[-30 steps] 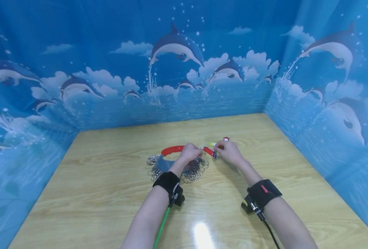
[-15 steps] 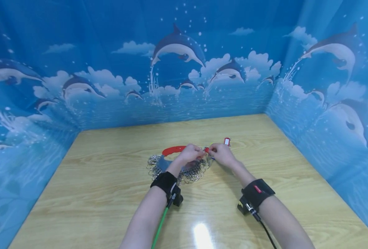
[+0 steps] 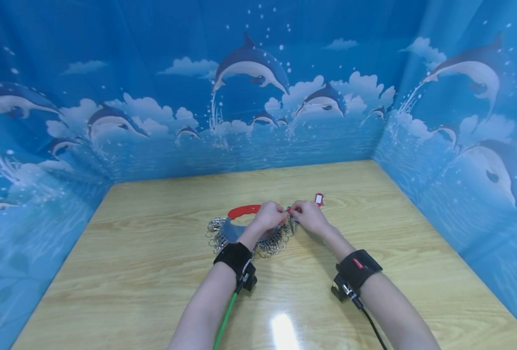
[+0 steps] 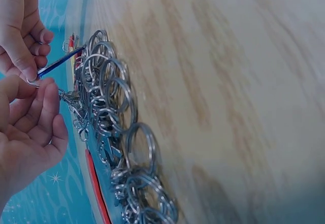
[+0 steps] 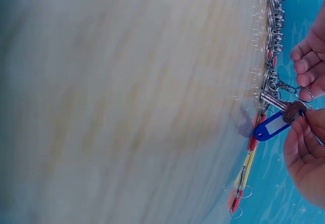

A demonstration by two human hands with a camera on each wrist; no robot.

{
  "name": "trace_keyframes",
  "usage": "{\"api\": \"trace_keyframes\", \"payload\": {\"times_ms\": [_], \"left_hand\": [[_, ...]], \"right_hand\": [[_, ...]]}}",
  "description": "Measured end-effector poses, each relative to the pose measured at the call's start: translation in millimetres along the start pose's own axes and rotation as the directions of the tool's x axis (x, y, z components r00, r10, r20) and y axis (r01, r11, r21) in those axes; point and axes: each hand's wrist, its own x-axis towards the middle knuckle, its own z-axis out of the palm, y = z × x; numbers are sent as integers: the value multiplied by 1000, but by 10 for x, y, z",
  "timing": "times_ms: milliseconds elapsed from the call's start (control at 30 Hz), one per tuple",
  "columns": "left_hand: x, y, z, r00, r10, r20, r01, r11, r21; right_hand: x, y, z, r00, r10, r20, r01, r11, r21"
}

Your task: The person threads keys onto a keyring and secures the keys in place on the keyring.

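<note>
My left hand (image 3: 268, 215) pinches a split ring (image 5: 304, 94) on a small metal clasp (image 5: 287, 87) beside a key-ring holder with a red handle (image 3: 243, 211) and a fringe of metal rings (image 4: 109, 82). Close on its right, my right hand (image 3: 312, 216) pinches the head of a key (image 5: 292, 111). A blue key tag (image 5: 271, 126) hangs by that key; it shows edge-on in the left wrist view. The fingertips of both hands nearly meet at the ring. Whether the key's own loop touches the ring, I cannot tell.
A red key tag (image 3: 318, 198) with a white label lies just beyond my right hand. Red and yellow tags (image 5: 246, 165) show low in the right wrist view. The wooden table (image 3: 153, 282) is bounded by blue dolphin-print curtains (image 3: 153, 146).
My right hand has moved left to meet the left hand at the holder's right end. The red-and-blue tags between the hands are now mostly covered. My left hand stays nearly in place.
</note>
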Motion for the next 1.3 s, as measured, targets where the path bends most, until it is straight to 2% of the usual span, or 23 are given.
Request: {"api": "trace_keyframes", "payload": {"times_ms": [200,367,633,933,1133,1300], "left_hand": [[-3,24,-11,1000,22,-9,-21,999,49],[-9,32,-11,1000,9,14,-9,999,33],[-4,21,-14,1000,15,19,-16,999,41],[11,15,-9,1000,-6,30,5,1000,30],[35,-23,-1,999,12,31,-12,1000,2],[14,-35,1,999,12,41,-10,999,-54]], "right_hand": [[16,-14,0,999,-9,-38,10,1000,7],[19,-12,19,999,-29,-26,28,999,-27],[10,-33,17,999,-51,-10,50,997,-62],[6,-31,12,997,-78,1,78,994,-83],[8,-24,11,995,-95,-3,94,992,-81],[13,-10,16,996,-90,-23,89,994,-66]]}}
